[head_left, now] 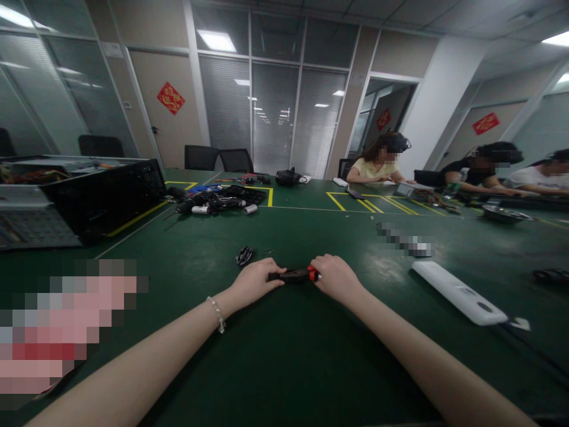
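My right hand (pixel 335 276) is closed around the red handles of what look like pliers (pixel 296 276), whose dark head points left. My left hand (pixel 258 279) pinches a small black piece (pixel 276 276) at the other end, touching or very near the dark head. Where the black piece and the head meet cannot be made out. Both hands are low over the green table (pixel 293 356). Just beyond my left hand lies a small black bundle (pixel 245 255), with tiny scraps (pixel 268 251) beside it.
A white power strip (pixel 460 292) with a dark cord lies at the right. An open black computer case (pixel 104 198) stands at the left. Cables and tools (pixel 217 198) are heaped farther back. Several people sit at the far right, one in a yellow top (pixel 367 171).
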`<state>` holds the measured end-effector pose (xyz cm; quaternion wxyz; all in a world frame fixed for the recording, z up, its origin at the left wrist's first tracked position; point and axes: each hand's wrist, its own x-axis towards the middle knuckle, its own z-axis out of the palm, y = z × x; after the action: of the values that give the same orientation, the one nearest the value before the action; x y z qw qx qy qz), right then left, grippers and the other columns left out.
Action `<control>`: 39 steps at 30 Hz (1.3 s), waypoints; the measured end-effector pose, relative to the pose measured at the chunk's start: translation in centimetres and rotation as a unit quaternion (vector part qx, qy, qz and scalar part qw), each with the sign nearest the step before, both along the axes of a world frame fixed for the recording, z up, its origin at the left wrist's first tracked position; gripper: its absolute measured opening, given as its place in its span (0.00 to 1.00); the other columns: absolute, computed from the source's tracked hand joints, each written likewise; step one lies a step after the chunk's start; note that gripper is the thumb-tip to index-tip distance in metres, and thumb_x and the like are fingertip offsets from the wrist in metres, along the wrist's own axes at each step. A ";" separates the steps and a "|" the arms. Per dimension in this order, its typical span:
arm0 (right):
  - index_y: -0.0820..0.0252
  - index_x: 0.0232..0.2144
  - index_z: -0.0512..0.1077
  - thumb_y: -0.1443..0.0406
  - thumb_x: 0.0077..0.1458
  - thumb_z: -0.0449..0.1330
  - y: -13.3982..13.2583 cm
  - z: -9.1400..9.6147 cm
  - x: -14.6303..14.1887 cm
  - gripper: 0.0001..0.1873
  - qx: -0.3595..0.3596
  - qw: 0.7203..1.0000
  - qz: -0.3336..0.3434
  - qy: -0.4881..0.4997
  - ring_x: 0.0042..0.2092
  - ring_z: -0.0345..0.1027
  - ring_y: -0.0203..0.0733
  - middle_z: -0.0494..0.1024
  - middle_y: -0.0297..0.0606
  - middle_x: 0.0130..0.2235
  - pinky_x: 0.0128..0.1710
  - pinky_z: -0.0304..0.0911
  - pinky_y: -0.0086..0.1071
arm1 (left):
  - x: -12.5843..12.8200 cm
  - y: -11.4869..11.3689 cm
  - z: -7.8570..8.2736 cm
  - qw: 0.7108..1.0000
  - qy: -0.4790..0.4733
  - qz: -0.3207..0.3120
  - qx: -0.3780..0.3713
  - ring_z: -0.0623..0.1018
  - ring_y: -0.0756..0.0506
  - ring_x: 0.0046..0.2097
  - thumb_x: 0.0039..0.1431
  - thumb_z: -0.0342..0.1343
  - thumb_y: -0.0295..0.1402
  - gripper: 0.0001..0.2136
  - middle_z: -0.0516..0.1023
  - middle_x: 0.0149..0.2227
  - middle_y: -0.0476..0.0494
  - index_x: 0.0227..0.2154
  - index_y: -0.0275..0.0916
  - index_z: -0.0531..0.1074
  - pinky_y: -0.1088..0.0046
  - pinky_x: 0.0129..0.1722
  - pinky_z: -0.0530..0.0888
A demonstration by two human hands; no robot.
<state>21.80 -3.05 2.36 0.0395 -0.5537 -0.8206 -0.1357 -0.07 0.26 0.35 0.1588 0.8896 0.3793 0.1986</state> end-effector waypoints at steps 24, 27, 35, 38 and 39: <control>0.60 0.31 0.68 0.68 0.44 0.54 0.3 -0.2 0.3 0.09 -0.001 1.000 0.004 0.003 0.34 0.62 0.39 0.72 0.38 0.33 0.33 0.54 0.31 | 0.0 -0.1 0.1 1.000 0.000 -0.001 -0.006 0.70 0.49 0.35 0.52 0.53 0.37 0.14 0.69 0.37 0.50 0.43 0.45 0.68 0.76 0.33 0.65; 0.60 0.31 0.68 0.67 0.45 0.53 0.3 -0.2 0.3 0.08 -0.024 1.000 -0.003 0.010 0.34 0.62 0.38 0.72 0.37 0.32 0.33 0.54 0.30 | 0.1 -0.1 0.1 1.000 -0.002 -0.006 -0.003 0.70 0.50 0.34 0.52 0.53 0.36 0.14 0.68 0.37 0.51 0.43 0.45 0.68 0.76 0.33 0.65; 0.60 0.32 0.69 0.67 0.44 0.54 0.1 -0.1 0.2 0.09 -0.004 1.000 -0.006 0.004 0.34 0.62 0.39 0.72 0.37 0.33 0.33 0.54 0.30 | 0.1 -0.3 0.4 1.000 0.014 -0.001 0.001 0.70 0.49 0.35 0.53 0.52 0.36 0.13 0.69 0.38 0.50 0.43 0.45 0.68 0.75 0.35 0.66; 0.60 0.32 0.68 0.67 0.44 0.54 0.1 0.0 0.2 0.09 0.000 1.000 -0.005 -0.004 0.34 0.62 0.39 0.71 0.37 0.33 0.33 0.54 0.31 | 0.1 -0.2 0.4 1.000 0.017 0.004 -0.001 0.70 0.49 0.35 0.53 0.52 0.37 0.14 0.68 0.37 0.50 0.43 0.45 0.67 0.76 0.33 0.66; 0.60 0.32 0.68 0.67 0.44 0.54 0.0 0.0 0.2 0.09 -0.002 1.000 -0.005 -0.003 0.34 0.62 0.39 0.71 0.38 0.33 0.33 0.54 0.31 | 0.1 -0.2 0.4 1.000 0.015 0.003 -0.001 0.70 0.49 0.34 0.53 0.52 0.37 0.14 0.68 0.37 0.50 0.43 0.45 0.67 0.76 0.33 0.66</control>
<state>22.01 -3.02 2.36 0.0351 -0.5577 -0.8180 -0.1365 0.00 0.04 0.71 0.1535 0.8910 0.3849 0.1856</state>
